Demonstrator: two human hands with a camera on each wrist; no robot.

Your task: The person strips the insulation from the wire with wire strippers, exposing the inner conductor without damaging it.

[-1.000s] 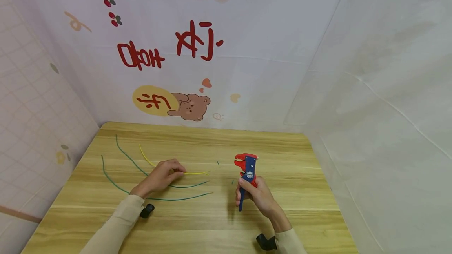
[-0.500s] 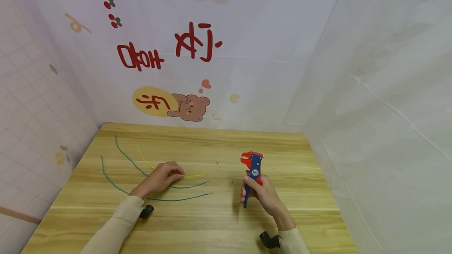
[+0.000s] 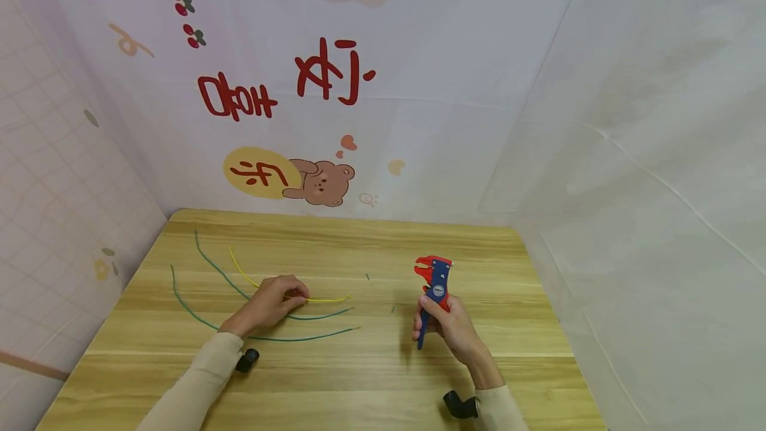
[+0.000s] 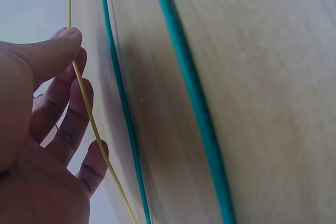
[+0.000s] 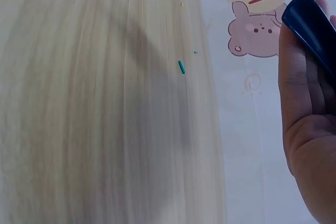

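My left hand (image 3: 272, 301) pinches a thin yellow wire (image 3: 329, 300) between thumb and fingers, low over the table. In the left wrist view the yellow wire (image 4: 92, 116) runs across the palm side, the other fingers loosely bent. Two green wires (image 3: 299, 340) curve beneath or beside that hand, with pale tips at the right. Farther right, my right hand (image 3: 451, 328) grips a red and blue wire stripper (image 3: 439, 278) by its handles, head up, red jaws facing left. Only part of its dark blue handle (image 5: 310, 24) shows in the right wrist view.
Two short green insulation bits (image 3: 368, 277) lie mid-table. A small yellow bit (image 5: 181, 4) lies near the yellow wire's end. The wooden table (image 3: 335, 384) meets a printed cloth wall (image 3: 431, 151) at the back. Cloth also hangs at both sides.
My right hand has moved to the right and slightly up with the wire stripper. The left hand has shifted slightly left, drawing the yellow wire with it.
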